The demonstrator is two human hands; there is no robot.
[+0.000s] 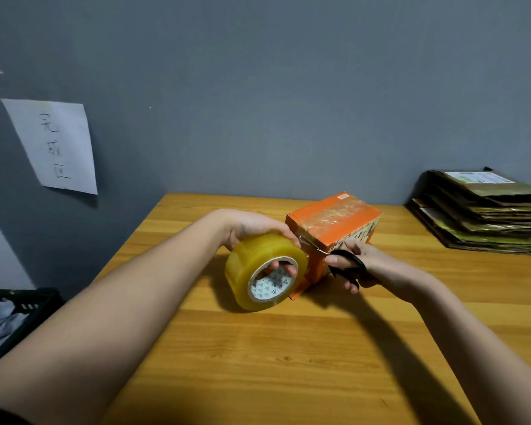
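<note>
A small orange cardboard box [331,219] stands on the wooden table [288,348], its top covered with clear tape. My left hand [252,228] grips a big yellowish roll of clear tape [258,271] just left of the box, fingers curled through the core. A short strip of tape runs from the roll to the box's near top edge. My right hand [371,265] holds black-handled scissors [344,263], fingers through the loops. Their metal blades reach up-left to the tape strip at the box's corner.
A stack of flattened cardboard boxes [485,210] lies at the table's back right. A paper sheet with handwriting [56,145] hangs on the grey wall at left. A black crate holding cloth [10,314] sits beside the table's left edge.
</note>
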